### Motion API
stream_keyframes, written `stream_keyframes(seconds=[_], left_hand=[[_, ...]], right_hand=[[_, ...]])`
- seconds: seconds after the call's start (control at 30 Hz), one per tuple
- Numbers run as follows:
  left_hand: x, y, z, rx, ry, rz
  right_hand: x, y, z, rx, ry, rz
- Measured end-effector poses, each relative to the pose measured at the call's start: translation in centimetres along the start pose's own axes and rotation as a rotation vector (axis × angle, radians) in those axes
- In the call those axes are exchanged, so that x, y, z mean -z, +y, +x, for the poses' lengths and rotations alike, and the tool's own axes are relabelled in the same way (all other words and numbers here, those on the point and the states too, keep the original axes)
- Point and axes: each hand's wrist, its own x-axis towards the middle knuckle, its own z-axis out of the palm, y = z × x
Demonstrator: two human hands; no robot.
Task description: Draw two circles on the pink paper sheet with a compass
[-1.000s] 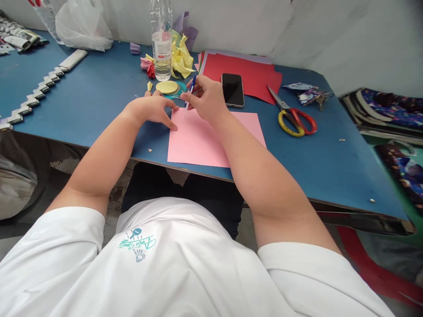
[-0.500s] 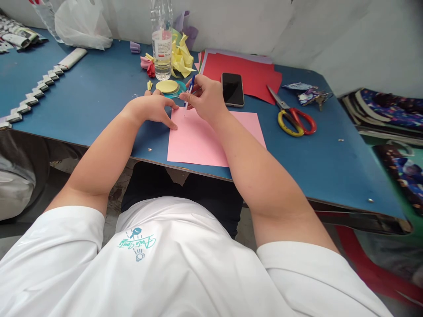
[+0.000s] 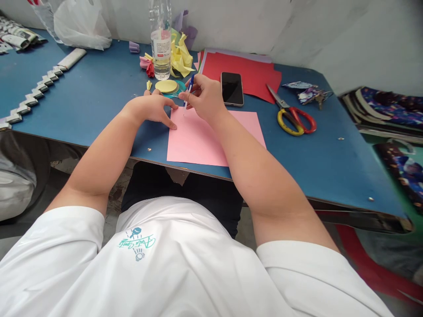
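A sheet of pink paper (image 3: 198, 143) lies flat near the table's front edge. My right hand (image 3: 208, 97) is closed around a blue-and-white pen (image 3: 191, 83), its tip pointing down at the upper left part of the sheet. Spread fingers of my left hand (image 3: 152, 108) rest along the paper's left edge, with the thumb on the pink surface. Just beyond both hands sit some round yellow paper discs (image 3: 166, 86) and a teal round piece (image 3: 181, 86), partly hidden by the discs and fingers.
Behind the hands stand a clear bottle (image 3: 161, 53) and crumpled yellow paper (image 3: 181, 57). A phone (image 3: 231, 89) lies by red paper sheets (image 3: 241, 70). Scissors (image 3: 292, 114) and keys (image 3: 319, 99) are to the right. A folded paper chain (image 3: 36, 93) and plastic bag (image 3: 82, 24) occupy the left.
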Motion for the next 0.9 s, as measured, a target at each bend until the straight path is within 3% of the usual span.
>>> stream_keyframes(seconds=[0.9], left_hand=[[-0.09,-0.21,0.10,-0.006,-0.006,0.003]], right_hand=[[0.14,-0.01,-0.17,0.007,-0.022,-0.035]])
